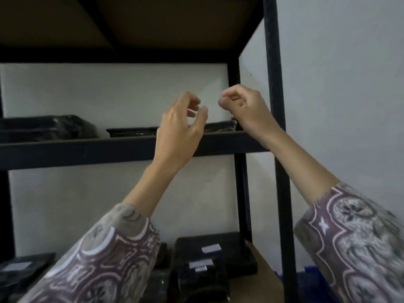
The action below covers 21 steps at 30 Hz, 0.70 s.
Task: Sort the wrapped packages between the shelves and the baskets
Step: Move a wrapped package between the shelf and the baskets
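Observation:
My left hand [182, 123] is raised in front of the upper shelf [87, 147], its fingers loosely curled around nothing. Just to its right, my right hand [244, 106] is curled into a loose fist and also holds nothing. On that shelf lie black wrapped packages: a bulky one [43, 127] at the left, a flat one [131, 131] in the middle, and one [220, 125] partly hidden behind my hands. The lower shelf holds more black packages with white labels [218, 250], a smaller one [201, 274] in front, and one [21, 265] at the far left.
A black metal shelf post [275, 84] stands right of my right hand, with a grey wall behind. A blue basket [308, 278] shows at the bottom right, behind the post. A brown board [262, 265] edges the lower shelf. Another shelf board hangs overhead.

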Motion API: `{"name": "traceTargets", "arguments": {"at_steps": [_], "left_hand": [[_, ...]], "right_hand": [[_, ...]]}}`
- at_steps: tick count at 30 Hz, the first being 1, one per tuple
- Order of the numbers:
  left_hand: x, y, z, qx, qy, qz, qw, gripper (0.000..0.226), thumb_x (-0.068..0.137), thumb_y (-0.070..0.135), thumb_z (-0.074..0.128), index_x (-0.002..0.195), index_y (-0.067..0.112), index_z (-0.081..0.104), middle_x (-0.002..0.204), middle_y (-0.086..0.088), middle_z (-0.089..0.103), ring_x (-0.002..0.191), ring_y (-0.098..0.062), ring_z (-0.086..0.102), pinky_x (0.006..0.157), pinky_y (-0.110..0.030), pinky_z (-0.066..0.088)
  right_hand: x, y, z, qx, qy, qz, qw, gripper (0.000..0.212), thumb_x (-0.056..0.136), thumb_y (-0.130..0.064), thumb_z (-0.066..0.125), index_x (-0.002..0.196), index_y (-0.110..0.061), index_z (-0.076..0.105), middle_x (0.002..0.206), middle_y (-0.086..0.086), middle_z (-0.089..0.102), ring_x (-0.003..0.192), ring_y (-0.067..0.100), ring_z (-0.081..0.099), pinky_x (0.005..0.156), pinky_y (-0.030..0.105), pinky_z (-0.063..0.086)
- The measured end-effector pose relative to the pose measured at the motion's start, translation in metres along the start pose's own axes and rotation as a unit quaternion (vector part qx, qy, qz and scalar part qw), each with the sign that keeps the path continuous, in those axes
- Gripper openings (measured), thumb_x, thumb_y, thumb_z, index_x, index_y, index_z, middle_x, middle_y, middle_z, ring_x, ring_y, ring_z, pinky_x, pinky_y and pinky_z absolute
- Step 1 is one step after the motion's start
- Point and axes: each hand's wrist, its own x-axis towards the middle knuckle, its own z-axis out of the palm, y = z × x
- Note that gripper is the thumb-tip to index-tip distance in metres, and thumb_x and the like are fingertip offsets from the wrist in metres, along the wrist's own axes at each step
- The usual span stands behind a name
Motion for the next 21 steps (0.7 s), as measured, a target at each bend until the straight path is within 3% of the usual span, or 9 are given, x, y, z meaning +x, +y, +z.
{"name": "traceTargets", "arguments": {"at_steps": [5,9,12,14,18,21], "left_hand": [[0.077,-0.048,0.023,0.169,-0.126,-0.045,0.976,0.032,0.091,0.035,0.047,0.112,0.011,0.051,0.110,-0.008,0.059,0.094,-0.022,0.056,0.083,-0.039,0.047],[0.117,-0.082,0.048,0.228,-0.216,-0.128,0.941,0.045,0.093,0.036,0.044,0.125,0.004,0.043,0.125,-0.016,0.052,0.109,-0.032,0.051,0.088,-0.038,0.041],[0.136,-0.096,0.064,0.187,-0.282,-0.215,0.916,0.055,0.095,0.029,0.040,0.140,0.002,0.024,0.141,-0.018,0.037,0.124,-0.034,0.041,0.092,-0.035,0.037],[0.142,-0.108,0.076,0.145,-0.302,-0.262,0.905,0.059,0.095,0.025,0.038,0.145,0.003,0.014,0.149,-0.015,0.027,0.131,-0.032,0.034,0.098,-0.037,0.037],[0.148,-0.126,0.089,0.108,-0.311,-0.339,0.881,0.062,0.097,0.025,0.037,0.146,0.004,0.007,0.155,-0.011,0.014,0.136,-0.033,0.028,0.100,-0.040,0.038],[0.145,-0.134,0.090,0.115,-0.342,-0.370,0.856,0.050,0.097,0.020,0.041,0.140,0.000,0.026,0.147,-0.016,0.030,0.127,-0.036,0.042,0.098,-0.041,0.045]], "right_hand": [[0.079,0.040,0.028,-0.092,-0.043,0.058,0.993,0.035,0.091,-0.029,0.054,0.116,-0.005,0.056,0.112,0.008,0.058,0.099,0.019,0.054,0.080,0.028,0.041],[0.126,0.087,0.038,-0.210,-0.062,0.122,0.968,0.026,0.093,-0.030,0.048,0.098,-0.006,0.056,0.094,0.012,0.056,0.088,0.026,0.053,0.084,0.037,0.044],[0.139,0.116,0.041,-0.314,-0.119,0.237,0.912,0.049,0.095,-0.034,0.041,0.132,-0.002,0.042,0.135,0.017,0.047,0.124,0.035,0.042,0.102,0.042,0.037],[0.143,0.130,0.041,-0.299,-0.173,0.298,0.890,0.051,0.095,-0.031,0.044,0.134,0.001,0.040,0.140,0.017,0.044,0.127,0.034,0.043,0.106,0.041,0.037],[0.151,0.141,0.040,-0.191,-0.198,0.363,0.890,0.023,0.093,-0.017,0.054,0.100,0.004,0.056,0.109,0.022,0.059,0.109,0.037,0.058,0.097,0.045,0.048],[0.152,0.141,0.039,-0.134,-0.187,0.383,0.895,0.017,0.090,-0.011,0.059,0.093,0.002,0.048,0.089,0.019,0.053,0.096,0.035,0.059,0.092,0.046,0.051]]}}
